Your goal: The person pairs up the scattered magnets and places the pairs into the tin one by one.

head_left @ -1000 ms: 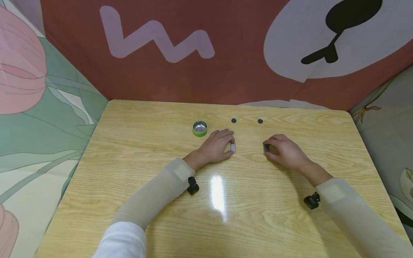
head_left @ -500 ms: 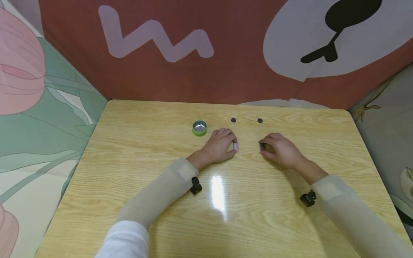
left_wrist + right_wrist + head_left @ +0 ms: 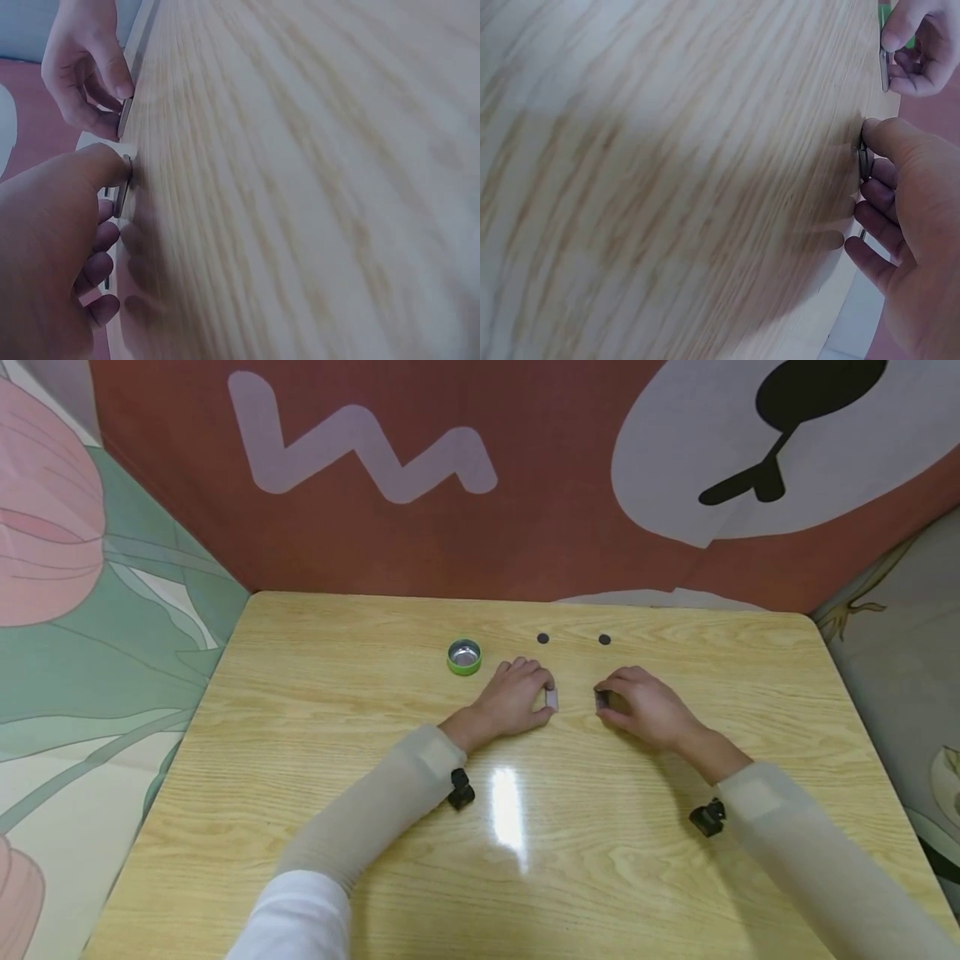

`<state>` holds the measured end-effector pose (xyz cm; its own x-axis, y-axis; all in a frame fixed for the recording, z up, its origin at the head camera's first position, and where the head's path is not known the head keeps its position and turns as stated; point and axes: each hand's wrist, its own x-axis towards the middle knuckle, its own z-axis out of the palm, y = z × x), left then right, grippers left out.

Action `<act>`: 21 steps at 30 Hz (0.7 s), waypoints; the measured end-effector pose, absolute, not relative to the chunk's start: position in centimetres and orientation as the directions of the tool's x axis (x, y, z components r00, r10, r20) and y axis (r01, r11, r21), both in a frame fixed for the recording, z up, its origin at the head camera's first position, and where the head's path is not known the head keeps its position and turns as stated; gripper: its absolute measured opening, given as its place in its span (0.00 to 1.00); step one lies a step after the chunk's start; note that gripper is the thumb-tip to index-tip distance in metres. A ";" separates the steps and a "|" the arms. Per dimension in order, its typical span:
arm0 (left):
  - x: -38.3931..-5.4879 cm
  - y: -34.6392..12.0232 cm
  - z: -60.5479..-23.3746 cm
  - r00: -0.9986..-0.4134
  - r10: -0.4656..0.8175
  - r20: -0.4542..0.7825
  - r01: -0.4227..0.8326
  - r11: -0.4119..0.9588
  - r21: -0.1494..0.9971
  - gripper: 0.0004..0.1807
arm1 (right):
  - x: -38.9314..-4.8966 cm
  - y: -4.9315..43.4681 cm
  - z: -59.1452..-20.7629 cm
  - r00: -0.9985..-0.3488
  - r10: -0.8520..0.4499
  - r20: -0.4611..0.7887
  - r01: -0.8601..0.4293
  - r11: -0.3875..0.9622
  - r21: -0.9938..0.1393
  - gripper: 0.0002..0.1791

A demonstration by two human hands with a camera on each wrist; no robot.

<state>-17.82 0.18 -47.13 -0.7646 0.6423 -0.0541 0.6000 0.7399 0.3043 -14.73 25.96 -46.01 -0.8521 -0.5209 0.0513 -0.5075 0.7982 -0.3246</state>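
Note:
My left hand (image 3: 512, 697) pinches a small flat rectangular piece (image 3: 552, 700), pale on its visible side, between thumb and fingertips. Facing it across a narrow gap, my right hand (image 3: 651, 708) holds a similar small piece (image 3: 602, 700) that looks dark grey in the head view. Both pieces are low at the tabletop. In the left wrist view the left piece (image 3: 122, 193) appears as a thin edge under the thumb. The right wrist view shows the right piece (image 3: 865, 161) between thumb and fingers, partly hidden by them.
Two small black discs, one on the left (image 3: 543, 638) and one on the right (image 3: 604, 639), lie beyond the hands. A round green tin (image 3: 464, 671) with a silvery inside stands behind the left hand. The wooden table (image 3: 600, 860) ends at a red printed wall (image 3: 375, 552).
Both hands have moved toward each other with their pieces, left hand rightward and right hand leftward, narrowing the gap. The discs and tin stay in place.

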 end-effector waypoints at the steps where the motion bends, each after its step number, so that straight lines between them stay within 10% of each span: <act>1: -17.8 0.3 -47.2 -0.764 0.643 -0.055 0.599 0.739 0.307 0.19 | -14.8 25.9 -46.0 -0.854 -0.519 0.045 -0.504 0.801 -0.324 0.21; 21: -18.6 1.4 -47.1 -0.748 0.660 -0.063 0.619 0.729 0.294 0.20 | -15.4 24.6 -46.0 -0.853 -0.520 0.048 -0.505 0.798 -0.329 0.20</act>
